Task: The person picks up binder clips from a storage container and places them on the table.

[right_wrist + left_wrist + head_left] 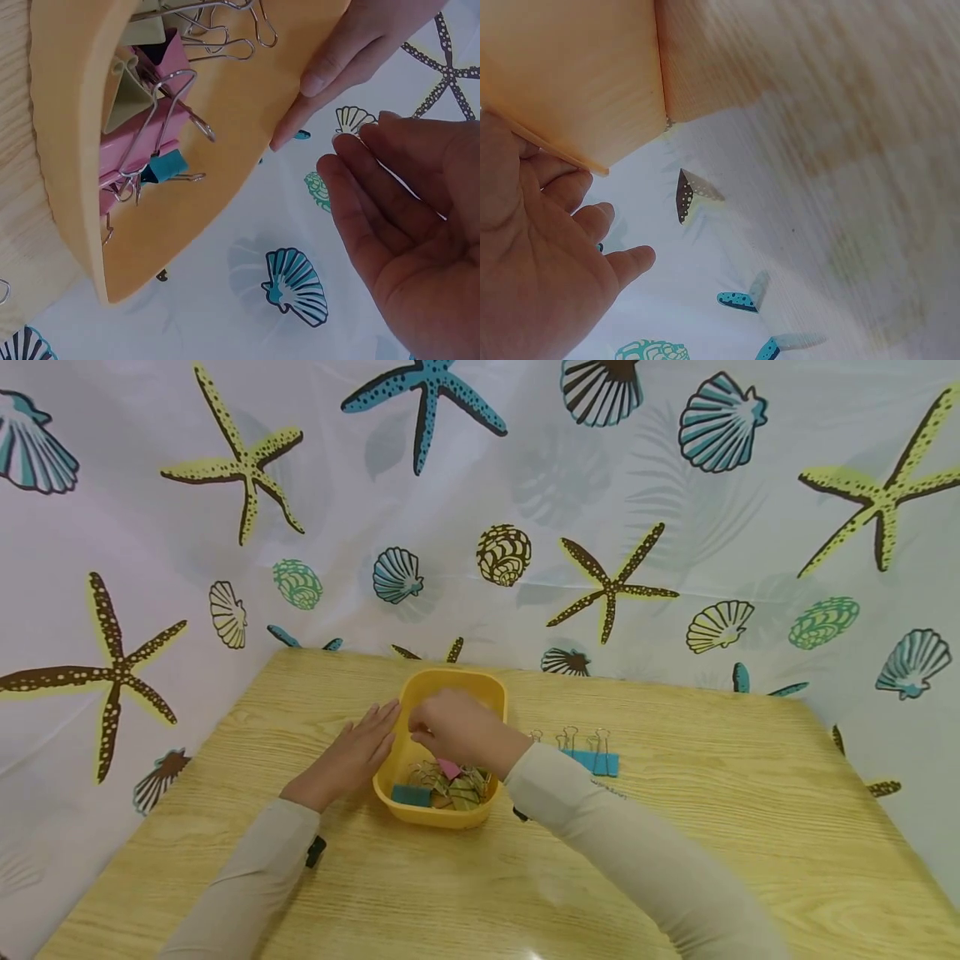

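Note:
A yellow plastic bin (431, 817) sits on the table with several binder clips heaped at its near end. Among them are a teal clip (411, 797), pink clips (142, 142) and olive clips (126, 101), their wire handles sticking up. Extended fingers of my left hand (347, 766) rest against the bin's left rim; the left wrist view shows this hand (547, 247) beside the bin wall (570, 67). Over the bin's far half hovers my right hand (461, 727). In the right wrist view its fingers (360, 199) bend loosely, and nothing shows between them.
Blue binder clips (604, 765) stand in a row on the wooden table (720, 827), right of the bin and partly behind my right forearm. A white cloth (450, 510) printed with starfish and shells hangs along the table's back and sides.

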The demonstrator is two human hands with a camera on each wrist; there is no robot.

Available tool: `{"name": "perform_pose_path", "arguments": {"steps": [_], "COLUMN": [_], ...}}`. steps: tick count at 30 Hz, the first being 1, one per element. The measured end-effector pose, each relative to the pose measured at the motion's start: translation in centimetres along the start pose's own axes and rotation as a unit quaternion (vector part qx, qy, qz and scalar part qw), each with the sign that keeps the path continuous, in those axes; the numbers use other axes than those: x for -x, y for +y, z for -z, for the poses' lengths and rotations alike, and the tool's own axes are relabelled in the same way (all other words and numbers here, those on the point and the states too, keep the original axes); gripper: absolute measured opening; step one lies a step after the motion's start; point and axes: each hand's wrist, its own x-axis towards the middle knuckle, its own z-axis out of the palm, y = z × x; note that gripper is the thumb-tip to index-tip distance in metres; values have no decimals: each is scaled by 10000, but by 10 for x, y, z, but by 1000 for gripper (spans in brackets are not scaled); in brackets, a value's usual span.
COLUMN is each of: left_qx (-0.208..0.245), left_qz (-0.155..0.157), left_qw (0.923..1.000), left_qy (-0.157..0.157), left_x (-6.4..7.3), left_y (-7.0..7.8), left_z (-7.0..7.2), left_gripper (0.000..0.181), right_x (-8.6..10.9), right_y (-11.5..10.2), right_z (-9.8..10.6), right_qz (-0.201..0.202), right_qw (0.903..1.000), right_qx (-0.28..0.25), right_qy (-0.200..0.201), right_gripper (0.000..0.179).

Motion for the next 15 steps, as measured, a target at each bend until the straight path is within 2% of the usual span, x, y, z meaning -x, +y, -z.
{"name": "perform_pose_path", "arguments": {"steps": [7,15], "left_qx": [136,155], "left_qz": [-44,-77], "left_qw": [9999,9998], "left_qy": [-46,-91], "left_x": [1,3], "left_y": [-1,-2], "left_z": [2,3], "left_gripper": [53,56], "right_x": [-12,-21], "right_y": [-6,-17], "right_z": [-13,-26], "right_qz": [460,239], "right_qw": [9952,9900], "right_qx": [428,464], "right_qy": [-749,-1307], "right_gripper": [19,21]}}
